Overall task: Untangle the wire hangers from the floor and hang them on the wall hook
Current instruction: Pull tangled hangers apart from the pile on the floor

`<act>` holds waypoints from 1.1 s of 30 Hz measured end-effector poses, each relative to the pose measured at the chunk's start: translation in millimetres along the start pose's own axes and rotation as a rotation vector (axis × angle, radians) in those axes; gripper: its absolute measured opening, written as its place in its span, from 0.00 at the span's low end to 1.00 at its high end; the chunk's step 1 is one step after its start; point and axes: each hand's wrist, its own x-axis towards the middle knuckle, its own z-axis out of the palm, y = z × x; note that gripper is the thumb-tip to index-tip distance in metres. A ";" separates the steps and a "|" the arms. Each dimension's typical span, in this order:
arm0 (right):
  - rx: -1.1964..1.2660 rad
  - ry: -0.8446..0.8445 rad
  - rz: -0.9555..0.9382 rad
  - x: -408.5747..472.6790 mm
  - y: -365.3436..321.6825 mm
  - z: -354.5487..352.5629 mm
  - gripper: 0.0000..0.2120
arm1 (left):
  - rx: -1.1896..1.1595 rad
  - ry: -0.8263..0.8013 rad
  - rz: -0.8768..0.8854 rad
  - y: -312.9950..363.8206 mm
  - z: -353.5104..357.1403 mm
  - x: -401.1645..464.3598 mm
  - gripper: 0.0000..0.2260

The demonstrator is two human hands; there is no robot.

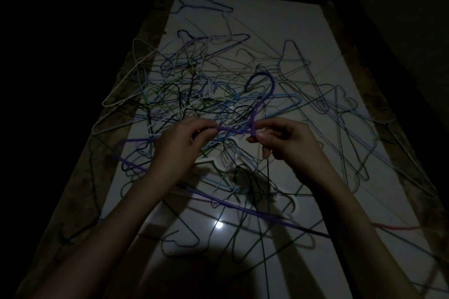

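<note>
A purple wire hanger (pixel 263 94) is raised above the floor, its hook pointing up and away from me. My right hand (pixel 284 141) pinches it at the twisted neck. My left hand (pixel 184 145) grips its left shoulder wire. The purple bottom bar (pixel 255 212) runs diagonally below my wrists. Under it lies a tangled heap of several wire hangers (pixel 194 94) in blue, white, green and black, spread over the pale glossy floor (pixel 255 22). The wall hook is not in view.
Dark mottled strips (pixel 136 73) border the pale floor on both sides; beyond them all is in darkness. A red hanger wire (pixel 398 227) lies at the right. A white hanger (pixel 126 80) sticks out at the left. A light reflection (pixel 218 224) glares on the floor.
</note>
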 end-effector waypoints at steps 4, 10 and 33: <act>0.025 0.047 -0.024 4.1 -13.5 6.6 0.08 | 0.119 0.150 0.129 0.9 -6.6 5.2 0.14; 0.148 0.169 -0.029 1.7 -18.8 20.7 0.06 | 0.036 0.302 0.051 14.0 -2.4 -6.2 0.09; -0.133 0.139 0.090 14.1 101.3 50.9 0.05 | -0.894 0.101 -0.532 12.0 1.8 -9.5 0.14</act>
